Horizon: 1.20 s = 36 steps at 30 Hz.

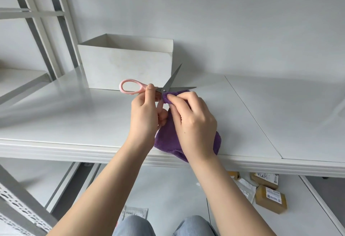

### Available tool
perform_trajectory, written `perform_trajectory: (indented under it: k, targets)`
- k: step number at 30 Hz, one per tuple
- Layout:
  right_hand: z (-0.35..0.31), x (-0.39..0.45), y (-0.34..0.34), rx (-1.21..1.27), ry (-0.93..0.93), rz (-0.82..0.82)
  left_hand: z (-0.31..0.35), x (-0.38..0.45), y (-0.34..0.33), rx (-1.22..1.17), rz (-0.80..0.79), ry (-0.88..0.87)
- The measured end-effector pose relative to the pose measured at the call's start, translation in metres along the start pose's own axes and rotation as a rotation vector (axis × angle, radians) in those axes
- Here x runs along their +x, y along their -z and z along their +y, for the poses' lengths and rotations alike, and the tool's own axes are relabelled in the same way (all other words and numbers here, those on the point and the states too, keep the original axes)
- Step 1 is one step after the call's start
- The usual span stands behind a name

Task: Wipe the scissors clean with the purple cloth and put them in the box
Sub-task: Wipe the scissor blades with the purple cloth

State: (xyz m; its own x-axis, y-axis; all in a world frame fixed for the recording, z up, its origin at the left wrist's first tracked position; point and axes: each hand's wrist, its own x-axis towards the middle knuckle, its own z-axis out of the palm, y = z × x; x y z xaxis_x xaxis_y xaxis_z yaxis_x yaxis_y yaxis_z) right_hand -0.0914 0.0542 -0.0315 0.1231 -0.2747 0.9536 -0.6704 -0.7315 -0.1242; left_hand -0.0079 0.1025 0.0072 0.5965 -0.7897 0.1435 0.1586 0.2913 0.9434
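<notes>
1. The left hand (144,116) is holding the scissors (164,88) by the pink handles; its grip is closing around the lower handle, with the thumb lying on the neck of the upper loop.
2. The right hand (190,116) is pinching the purple cloth (169,133) against the lower blade, close to the pivot. This grip is narrow, and the fingertips are pressing the fabric onto the metal.
3. The blades are standing open in a V, pointing away from both grips; the rest of the cloth is hanging below the right hand, over the edge of the bench (74,116).
4. What could go wrong, in my judgement: if the right grip is sliding along the blade while the blades are open, a finger could meet the cutting edge, because the cloth is thin there.
5. If the left grip is squeezing the handles during the wipe, the blades could close on the cloth or on a fingertip.
6. The handles look smooth, so the scissors could be turning in the left grip when the wipe is pulling on them.
7. The box (128,64) is standing just beyond both grips, open at the top, with one blade tip showing in front of its wall.
</notes>
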Motion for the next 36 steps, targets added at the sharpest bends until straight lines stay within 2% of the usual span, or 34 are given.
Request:
perform_trajectory:
  k: [6,10,12,14,17,20,25,30,33,36]
  targets:
    - [0.007,-0.001,0.005,0.119,-0.269,-0.116,-0.001,0.008,0.006,0.106,0.033,-0.063]
    - [0.001,0.009,0.013,0.36,-0.491,-0.353,-0.005,0.012,0.007,0.125,-0.004,-0.079]
    - [0.0,0.014,0.015,0.476,-0.555,-0.418,-0.007,0.012,0.008,0.174,-0.018,-0.132]
    - [-0.002,0.019,0.016,0.594,-0.621,-0.45,-0.009,0.014,0.01,0.385,-0.03,-0.258]
    - [-0.004,0.024,0.018,0.721,-0.769,-0.478,-0.017,0.017,0.016,0.807,-0.058,-0.583]
    - [-0.001,0.027,0.018,0.829,-0.927,-0.485,-0.024,0.021,0.021,1.021,-0.117,-0.799]
    - [0.005,0.026,0.024,0.964,-0.922,-0.53,-0.021,0.025,0.025,1.187,-0.232,-0.956]
    - [0.009,0.024,0.029,1.053,-0.931,-0.581,-0.021,0.027,0.026,1.243,-0.232,-1.079]
    - [0.012,0.024,0.028,1.063,-0.969,-0.62,-0.02,0.026,0.027,1.26,-0.243,-1.072]
    - [0.013,0.022,0.027,1.082,-0.995,-0.647,-0.017,0.025,0.03,1.238,-0.291,-0.987]
